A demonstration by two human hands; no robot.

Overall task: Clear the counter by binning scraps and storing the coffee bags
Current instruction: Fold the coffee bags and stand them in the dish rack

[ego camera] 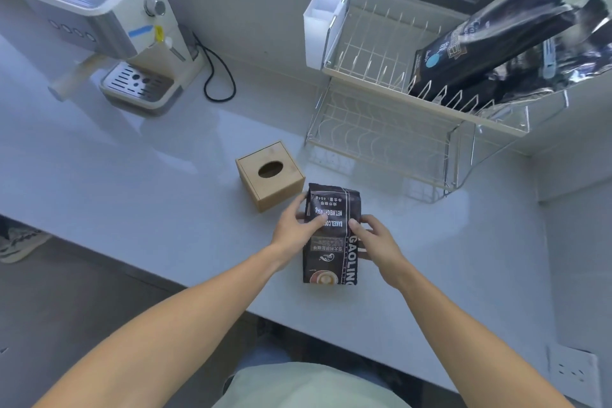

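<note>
I have both hands on the dark glossy coffee bag with white lettering (331,235), which lies flat on the pale grey desk (132,182) just below centre, its top end pointing to twelve o'clock. My left hand (298,228) grips the bag's left edge, thumb across the front; my right hand (374,242) clasps the right edge with fingers curled around it. Touching or just beside the bag at ten o'clock sits a square bamboo tissue box with an oval slot (270,175). At two o'clock, a two-tier wire dish rack (381,103) carries more black foil coffee bags (490,43) leaning in its upper tier. A cream espresso machine (99,26) stands far off at ten o'clock.
</note>
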